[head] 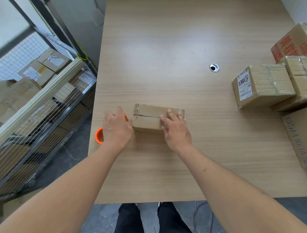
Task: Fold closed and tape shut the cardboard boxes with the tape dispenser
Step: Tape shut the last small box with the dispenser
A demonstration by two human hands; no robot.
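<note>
A small cardboard box (150,116) lies on the wooden table (181,53) with its top flaps folded shut, a seam running along the top. My right hand (176,127) rests on the box's right end, fingers straight and pressing the flaps down. My left hand (117,127) grips an orange tape dispenser (99,135) just left of the box, at the table's left edge. Most of the dispenser is hidden under the hand; only orange parts show at the wheel and beside the fingers.
Several taped cardboard boxes (262,85) are stacked at the table's right side, with a larger printed box (293,43) behind and another (301,136) at the right edge. A cable hole (214,67) sits mid-table. A wire cage cart (34,104) of parcels stands left.
</note>
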